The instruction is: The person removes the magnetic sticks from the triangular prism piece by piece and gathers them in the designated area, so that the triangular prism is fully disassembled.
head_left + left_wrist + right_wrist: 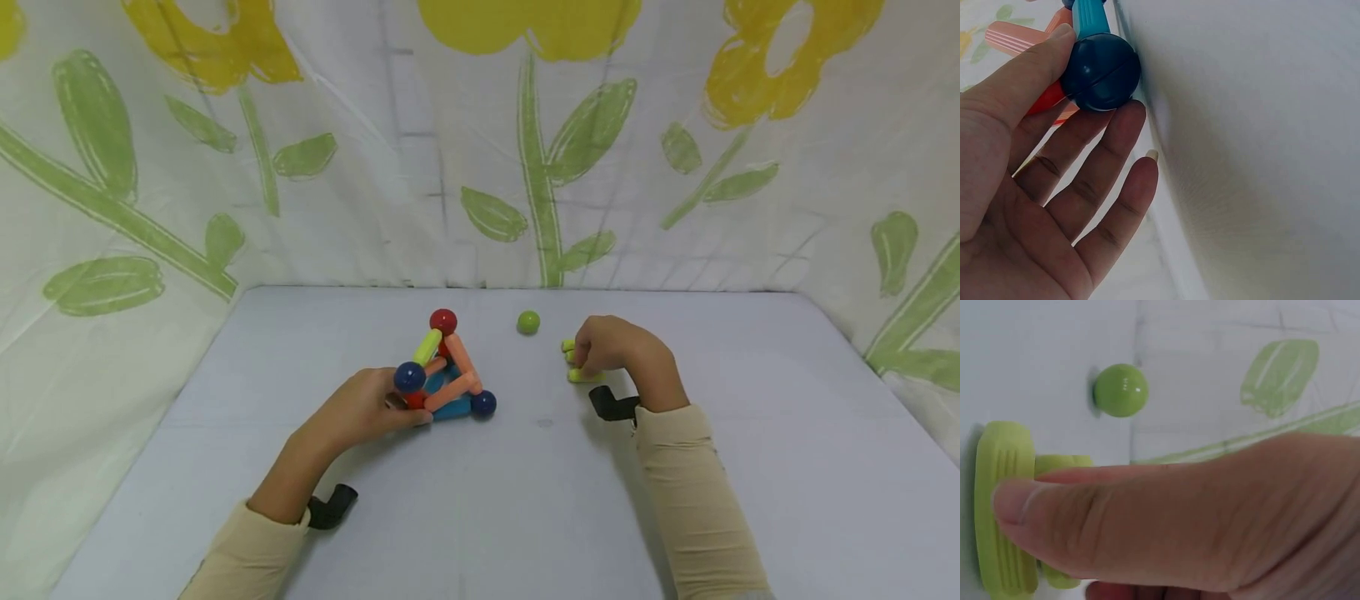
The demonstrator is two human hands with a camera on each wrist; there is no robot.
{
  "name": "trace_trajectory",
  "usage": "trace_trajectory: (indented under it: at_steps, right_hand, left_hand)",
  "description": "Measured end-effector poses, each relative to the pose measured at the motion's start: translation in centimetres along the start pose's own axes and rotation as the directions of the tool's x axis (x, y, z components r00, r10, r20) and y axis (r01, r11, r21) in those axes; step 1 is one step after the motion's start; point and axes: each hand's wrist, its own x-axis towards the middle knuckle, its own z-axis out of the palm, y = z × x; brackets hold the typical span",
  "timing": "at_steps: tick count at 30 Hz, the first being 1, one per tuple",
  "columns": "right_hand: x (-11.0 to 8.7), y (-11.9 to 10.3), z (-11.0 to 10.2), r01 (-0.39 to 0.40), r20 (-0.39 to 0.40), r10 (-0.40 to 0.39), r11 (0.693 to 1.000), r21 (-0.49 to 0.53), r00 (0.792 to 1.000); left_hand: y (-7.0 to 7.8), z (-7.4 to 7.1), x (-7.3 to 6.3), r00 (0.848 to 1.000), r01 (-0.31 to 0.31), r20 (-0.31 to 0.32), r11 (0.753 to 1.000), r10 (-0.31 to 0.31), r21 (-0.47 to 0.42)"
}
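Note:
My left hand (pixel 367 408) grips the left side of a frame of magnetic rods and balls. In the left wrist view, its thumb and fingertips hold a dark blue ball (pixel 1101 72) with a teal rod (pixel 1090 17) joined to it. The frame has a red ball (pixel 443 322) on top, salmon rods (pixel 462 353) and a second blue ball (pixel 483 403) at its right corner. My right hand (pixel 615 343) pinches a yellow-green rod (pixel 1007 550) among several lying together, its thumb across the ridged side. The fingers partly hide the other rods.
A loose green ball (pixel 528 322) sits between the frame and the right hand, towards the back of the white table (pixel 525 500). Behind the table's far edge hangs a curtain (pixel 337 225) printed with flowers. Black wrist mounts (pixel 333 507) stick out below both hands.

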Motion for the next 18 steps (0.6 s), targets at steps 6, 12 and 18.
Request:
trace_trajectory:
  at_steps: [6,12,18]
  right_hand:
    - [0.22,0.23,0.21,0.021,-0.026,-0.021,1.000,-0.001,0.999]
    - [0.21,0.54,0.14,0.055,-0.067,-0.055,0.998,-0.005,0.996]
    - [0.35,0.74,0.21,0.095,-0.120,-0.096,0.995,-0.010,0.988]
  left_hand:
    - [-0.06,-0.04,-0.04,1.000,-0.010,-0.004,1.000,0.010,0.005]
    - [-0.02,0.01,-0.01,1.000,-0.010,-0.008,1.000,0.010,0.001]
    - [0.08,0.00,0.00,1.000,-0.011,-0.010,1.000,0.011,0.005]
